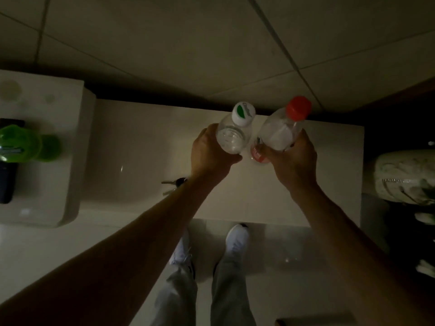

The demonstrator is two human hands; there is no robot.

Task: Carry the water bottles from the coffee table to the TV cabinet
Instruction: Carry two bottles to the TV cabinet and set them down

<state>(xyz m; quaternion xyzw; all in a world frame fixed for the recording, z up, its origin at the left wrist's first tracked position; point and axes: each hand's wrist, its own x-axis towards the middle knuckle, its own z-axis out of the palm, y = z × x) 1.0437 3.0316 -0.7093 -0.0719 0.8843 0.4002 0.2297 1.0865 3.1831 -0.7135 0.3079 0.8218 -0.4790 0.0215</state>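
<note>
Head view: two water bottles are held over a white bench (pixel 146 147), one in each hand. The left hand (pixel 210 152) is curled round the body of the white-capped bottle (pixel 231 134), and the right hand (pixel 293 161) round the body of the red-capped bottle (pixel 281 131). Their bases are hidden, so contact with the bench cannot be confirmed, nor can it be told which piece of furniture this bench is. The step in hand is judged to be lifting or setting down. For it to be done well, a firm grasp round each body is advised, with the bottles upright and not knocked together, and the keys (pixel 175 183) lying near the left wrist avoided. Both bottles are of clear plastic with caps fitted. A green mark is noted on the white cap, and what may be a red label low on the other bottle. Fill level cannot be judged in the dim light.
</note>
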